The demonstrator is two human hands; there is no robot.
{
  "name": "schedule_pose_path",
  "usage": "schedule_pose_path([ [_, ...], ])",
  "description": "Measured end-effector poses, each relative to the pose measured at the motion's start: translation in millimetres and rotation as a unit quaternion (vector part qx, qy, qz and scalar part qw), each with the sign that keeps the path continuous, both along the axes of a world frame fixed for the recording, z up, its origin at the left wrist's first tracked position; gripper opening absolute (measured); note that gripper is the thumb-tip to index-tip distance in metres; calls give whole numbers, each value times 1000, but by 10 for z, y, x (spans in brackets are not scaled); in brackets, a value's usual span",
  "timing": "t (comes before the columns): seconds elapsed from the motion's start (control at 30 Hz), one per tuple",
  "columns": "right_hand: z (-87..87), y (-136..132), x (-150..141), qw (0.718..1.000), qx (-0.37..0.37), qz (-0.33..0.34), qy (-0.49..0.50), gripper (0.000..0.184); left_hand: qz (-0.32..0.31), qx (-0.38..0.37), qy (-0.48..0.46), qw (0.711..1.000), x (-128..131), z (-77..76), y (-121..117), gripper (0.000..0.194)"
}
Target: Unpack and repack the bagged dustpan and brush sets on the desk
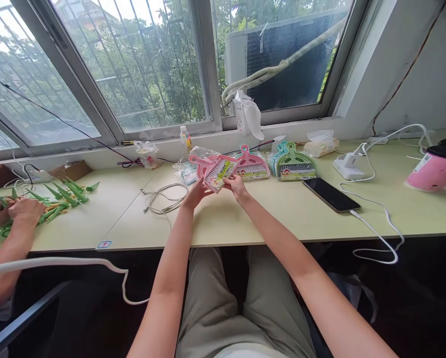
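Observation:
Both hands hold a pink mini dustpan and brush set (pixel 220 174) in clear plastic wrap, tilted up above the table's middle. My left hand (pixel 196 194) grips its lower left edge with closed fingers. On its lower right corner, my right hand (pixel 238 188) pinches the label side. Just behind and to the right lies another pink dustpan and brush set (pixel 252 166). Further right is a green dustpan set (pixel 294 166), with teal ones (pixel 278 153) partly hidden behind it. Crumpled clear plastic with something teal (pixel 188 175) sits left of the held set.
A phone (pixel 331 195) on a white cable, a charger block (pixel 349 165) and a pink container (pixel 434 169) stand right. A coiled cable (pixel 165 199) and a small bottle (pixel 185 138) are left. A co-worker's hands (pixel 25 211) handle green pointed pieces (pixel 68 196). Tissues (pixel 321 144) lie behind.

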State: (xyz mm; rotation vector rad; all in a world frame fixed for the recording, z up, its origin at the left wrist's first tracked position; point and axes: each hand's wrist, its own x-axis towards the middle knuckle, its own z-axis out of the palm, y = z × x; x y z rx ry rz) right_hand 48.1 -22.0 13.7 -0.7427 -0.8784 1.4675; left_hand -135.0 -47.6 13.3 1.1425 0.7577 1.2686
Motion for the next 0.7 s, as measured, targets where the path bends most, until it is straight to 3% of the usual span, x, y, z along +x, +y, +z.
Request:
schedule_pose_path([
  [0.23,-19,0,-35,998,11,-25,-53,22,35,9,47,998,71,-39,29,45],
  [0.4,-37,61,1,994,33,-89,-61,36,38,-12,64,997,101,-78,45,47],
  [0.7,28,56,0,999,20,-35,13,27,69,-1,59,996,35,-71,44,54],
])
